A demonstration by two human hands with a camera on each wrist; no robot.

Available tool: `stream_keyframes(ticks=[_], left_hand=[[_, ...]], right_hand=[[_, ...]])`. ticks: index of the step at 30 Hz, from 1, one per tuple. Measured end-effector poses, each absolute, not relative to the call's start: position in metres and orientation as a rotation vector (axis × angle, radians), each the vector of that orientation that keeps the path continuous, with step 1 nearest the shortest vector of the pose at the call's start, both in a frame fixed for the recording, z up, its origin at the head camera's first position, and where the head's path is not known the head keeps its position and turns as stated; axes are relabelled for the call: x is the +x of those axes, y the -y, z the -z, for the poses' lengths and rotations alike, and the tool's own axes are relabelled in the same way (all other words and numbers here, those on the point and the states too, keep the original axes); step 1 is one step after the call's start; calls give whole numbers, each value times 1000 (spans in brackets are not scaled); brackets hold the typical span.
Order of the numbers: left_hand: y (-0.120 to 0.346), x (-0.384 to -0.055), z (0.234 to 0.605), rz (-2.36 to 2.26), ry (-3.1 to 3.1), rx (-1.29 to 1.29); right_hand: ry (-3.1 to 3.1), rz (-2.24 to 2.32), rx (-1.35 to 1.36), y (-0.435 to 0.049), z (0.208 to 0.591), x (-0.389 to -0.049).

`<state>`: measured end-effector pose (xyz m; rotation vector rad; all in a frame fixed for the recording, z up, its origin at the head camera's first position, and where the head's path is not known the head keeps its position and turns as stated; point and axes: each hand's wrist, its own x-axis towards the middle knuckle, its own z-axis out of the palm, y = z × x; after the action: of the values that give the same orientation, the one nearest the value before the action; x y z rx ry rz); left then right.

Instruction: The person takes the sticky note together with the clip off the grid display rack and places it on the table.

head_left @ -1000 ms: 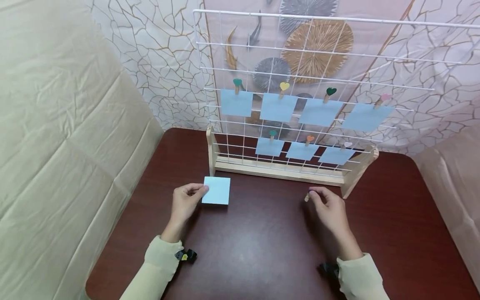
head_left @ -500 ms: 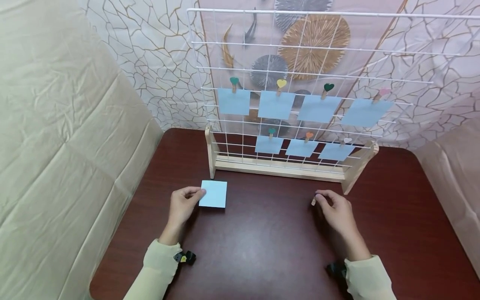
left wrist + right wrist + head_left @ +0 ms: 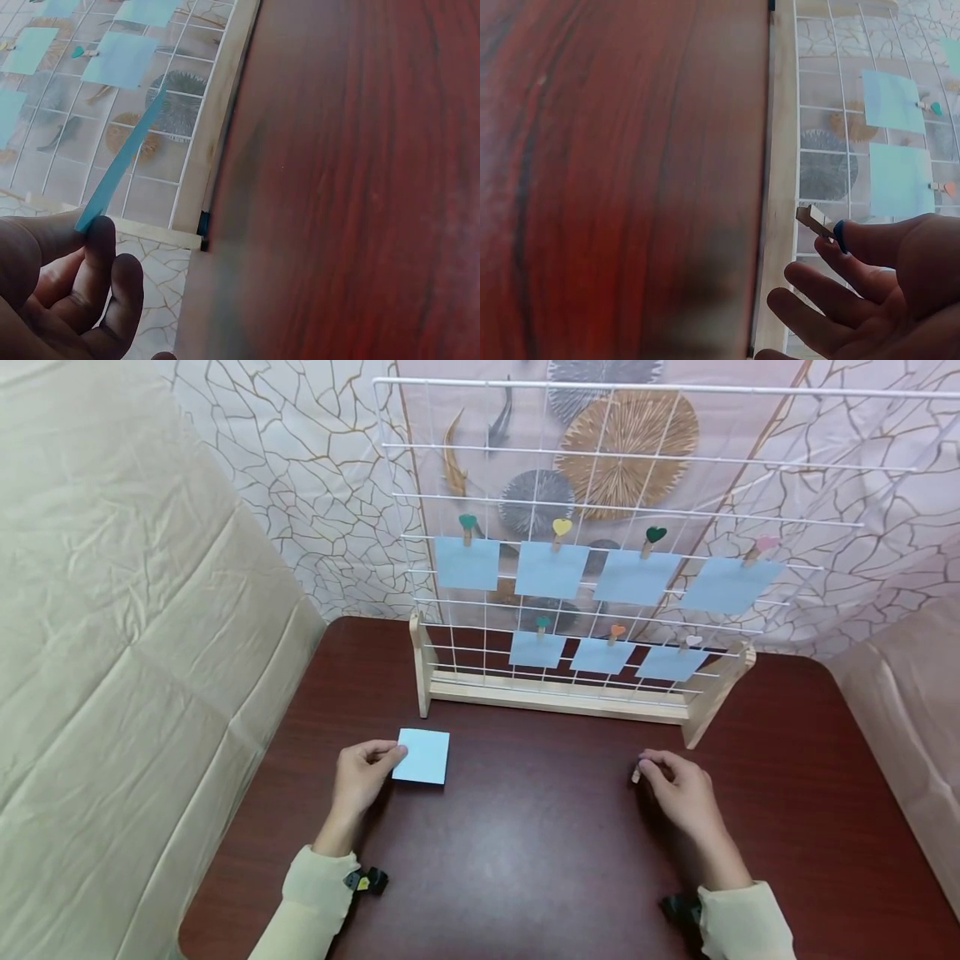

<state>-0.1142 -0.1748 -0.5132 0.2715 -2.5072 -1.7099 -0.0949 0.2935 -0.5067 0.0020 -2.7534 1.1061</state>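
My left hand (image 3: 362, 778) pinches a square light-blue paper note (image 3: 422, 757) by its left edge. In the left wrist view the note (image 3: 124, 165) shows edge-on between thumb and fingers. My right hand (image 3: 682, 789) pinches a small wooden clothespin (image 3: 636, 773) with a dark blue decoration; in the right wrist view the clothespin (image 3: 817, 220) points away from the thumb and fingertip. Beyond both hands stands a white wire grid (image 3: 487, 506) in a wooden base (image 3: 555, 700). Blue notes hang on it in two rows, each under a heart-topped clothespin, such as the yellow one (image 3: 562, 529).
The dark red-brown table (image 3: 510, 835) lies under both hands. Behind the grid hangs a patterned cloth (image 3: 315, 485), and beige fabric (image 3: 135, 677) lines the left side. Black straps with small cameras (image 3: 367, 881) sit at the wrists.
Both hands have drawn back slightly toward the body, the left with the note, the right with the clothespin, which has also shifted right. The hung notes stay as they were.
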Motion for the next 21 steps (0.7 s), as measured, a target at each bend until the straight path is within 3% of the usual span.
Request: stream_keyframes(ticks=[21], left_hand=[[189, -103, 522, 1657, 2564, 326]], right_hand=[[2875, -1041, 34, -321, 514, -80]])
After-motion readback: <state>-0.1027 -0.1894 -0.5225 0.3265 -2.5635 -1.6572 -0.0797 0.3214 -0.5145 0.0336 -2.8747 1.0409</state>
